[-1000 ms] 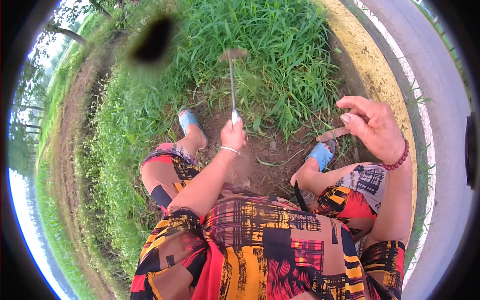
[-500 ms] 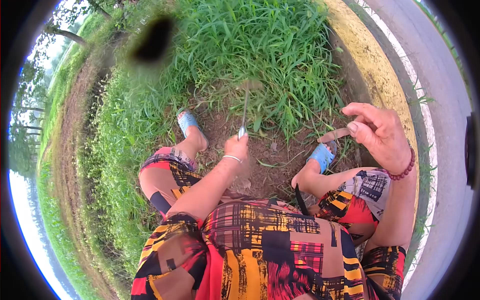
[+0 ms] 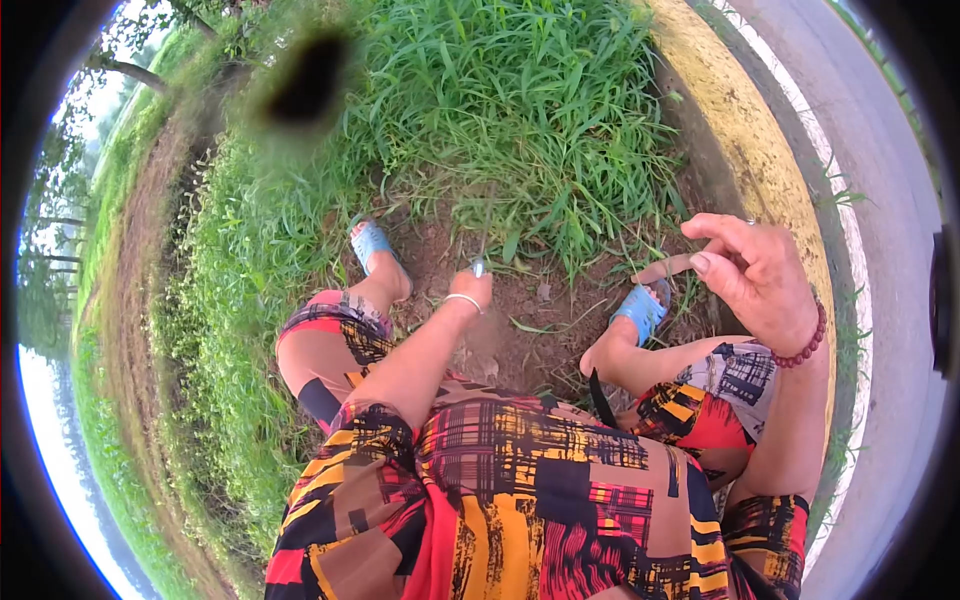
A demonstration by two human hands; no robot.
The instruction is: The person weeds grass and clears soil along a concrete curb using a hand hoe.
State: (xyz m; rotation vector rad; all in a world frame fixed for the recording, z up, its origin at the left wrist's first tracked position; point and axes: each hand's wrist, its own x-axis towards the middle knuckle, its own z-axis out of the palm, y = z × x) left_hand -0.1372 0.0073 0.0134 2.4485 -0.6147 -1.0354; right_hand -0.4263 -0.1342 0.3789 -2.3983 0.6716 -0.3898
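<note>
- Handle (image 3: 478,267), all shiny, was gripped in the left hand (image 3: 472,290).
- Right hand (image 3: 758,278) curled; I couldn't tell if its fingers (image 3: 716,229) held the brown strip (image 3: 666,269).

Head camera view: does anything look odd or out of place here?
Yes. A dark, soft-edged blot hides part of the grass at upper left; it shows no detail and may be dirt on the lens. The tool in the left hand also looks blurred toward its far end.
</note>
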